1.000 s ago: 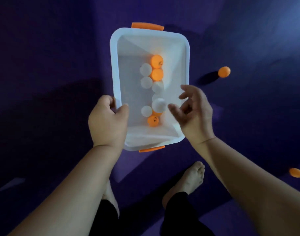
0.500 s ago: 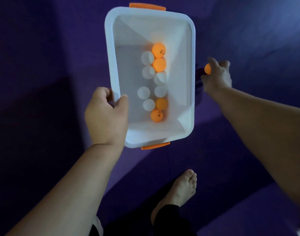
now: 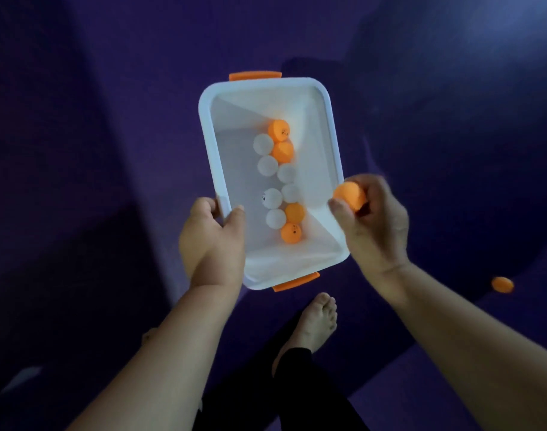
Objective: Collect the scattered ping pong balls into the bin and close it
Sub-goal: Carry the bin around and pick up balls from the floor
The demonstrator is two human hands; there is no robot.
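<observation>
A white bin (image 3: 333, 144) with orange end clips stands open, with no lid in view. Several white and orange ping pong balls (image 3: 278, 178) lie in a rough line along its bottom. My left hand (image 3: 213, 241) grips the bin's left rim, thumb over the edge. My right hand (image 3: 370, 225) pinches an orange ball (image 3: 350, 194) in its fingertips right at the bin's right rim. Another orange ball (image 3: 502, 284) lies on the dark purple floor at the far right.
The floor (image 3: 110, 119) is dark purple all around, with a lighter purple strip at the lower right. My bare foot (image 3: 316, 318) and black trouser legs are just below the bin. A pale patch (image 3: 22, 377) shows at the lower left.
My right hand reached out to the right, picked up the orange ball lying there, and has brought it back to the bin's right rim. The left hand kept its grip on the bin.
</observation>
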